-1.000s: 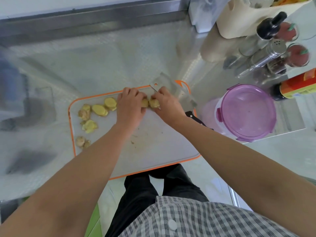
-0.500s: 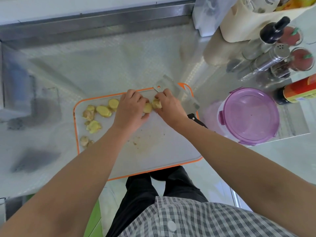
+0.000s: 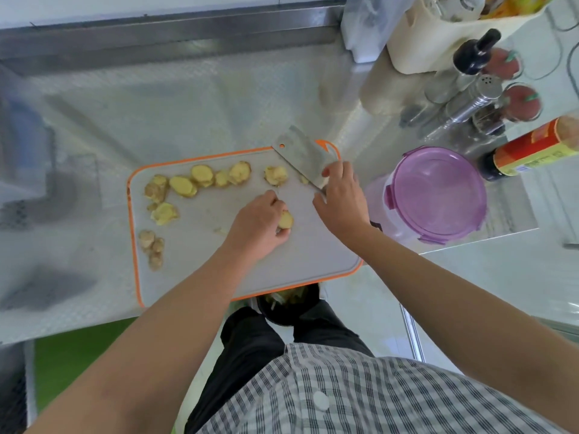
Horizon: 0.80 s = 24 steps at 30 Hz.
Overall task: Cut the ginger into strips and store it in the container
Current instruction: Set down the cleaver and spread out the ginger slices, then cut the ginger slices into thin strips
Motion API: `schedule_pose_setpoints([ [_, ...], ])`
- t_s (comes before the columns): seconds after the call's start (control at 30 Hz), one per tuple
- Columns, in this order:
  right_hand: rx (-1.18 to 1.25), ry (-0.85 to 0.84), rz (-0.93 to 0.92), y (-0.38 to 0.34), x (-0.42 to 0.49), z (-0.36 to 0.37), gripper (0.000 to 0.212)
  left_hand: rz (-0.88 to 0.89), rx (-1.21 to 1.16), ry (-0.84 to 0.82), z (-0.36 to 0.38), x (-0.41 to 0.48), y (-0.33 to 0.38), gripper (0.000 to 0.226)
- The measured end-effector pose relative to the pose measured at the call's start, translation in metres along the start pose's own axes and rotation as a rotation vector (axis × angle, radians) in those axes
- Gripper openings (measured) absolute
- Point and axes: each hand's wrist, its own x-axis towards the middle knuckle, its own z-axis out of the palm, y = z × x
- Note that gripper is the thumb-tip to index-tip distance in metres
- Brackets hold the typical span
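A grey cutting board [image 3: 194, 264] with an orange rim lies on the steel counter. Several yellow ginger slices [image 3: 203, 178] sit along its far and left edges, and one slice [image 3: 275, 176] lies near the cleaver. My left hand [image 3: 257, 227] holds a ginger slice [image 3: 285, 220] at the board's middle. My right hand [image 3: 341, 195] rests at the near end of the cleaver [image 3: 302, 155], which lies flat at the board's far right corner; whether its fingers curl round the handle is hidden. A round container with a purple lid [image 3: 438, 195] stands to the right of the board.
Spice shakers [image 3: 470, 98], a dark-capped bottle [image 3: 476, 54], a red-labelled bottle [image 3: 532, 148] and a cream tub [image 3: 438, 36] crowd the back right. A bin with scraps [image 3: 288, 303] sits under the board's front edge. A raised steel ledge [image 3: 156, 29] runs along the back.
Both hands have left the far edge of the board. My left hand has drawn one slice toward the middle, and my right hand has moved right onto the cleaver.
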Motion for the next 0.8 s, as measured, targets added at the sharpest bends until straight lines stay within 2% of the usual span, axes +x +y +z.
schedule_pose_setpoints([
  [0.1, -0.129, -0.106, 0.114, 0.017, -0.013, 0.002, 0.047, -0.040, 0.026, -0.008, 0.004, -0.003, 0.007, 0.033],
  [0.2, -0.141, -0.150, 0.111, 0.023, -0.013, 0.003, 0.035, -0.074, 0.040, 0.000, 0.003, -0.006, 0.009, 0.033],
  [0.27, -0.105, -0.167, 0.072, 0.023, -0.011, 0.000, 0.035, -0.080, 0.055, 0.002, 0.004, -0.009, 0.011, 0.032],
  [0.33, -0.035, -0.127, 0.043, 0.021, -0.012, -0.006, 0.036, -0.088, 0.065, 0.010, 0.005, -0.011, 0.011, 0.031],
  [0.4, 0.101, -0.018, 0.049, 0.017, -0.015, -0.015, 0.034, -0.113, 0.075, 0.018, 0.005, -0.012, 0.012, 0.029],
  [0.53, 0.315, 0.109, 0.099, 0.016, -0.021, -0.029, 0.022, -0.178, 0.108, -0.009, 0.004, -0.012, 0.015, 0.031],
  [0.67, 0.295, -0.018, 0.131, 0.017, -0.033, -0.025, 0.009, -0.207, 0.116, -0.003, 0.002, -0.016, 0.021, 0.033],
  [0.8, 0.225, -0.069, 0.128, 0.013, -0.046, -0.009, 0.018, -0.225, 0.119, -0.019, 0.004, -0.021, 0.019, 0.034],
])
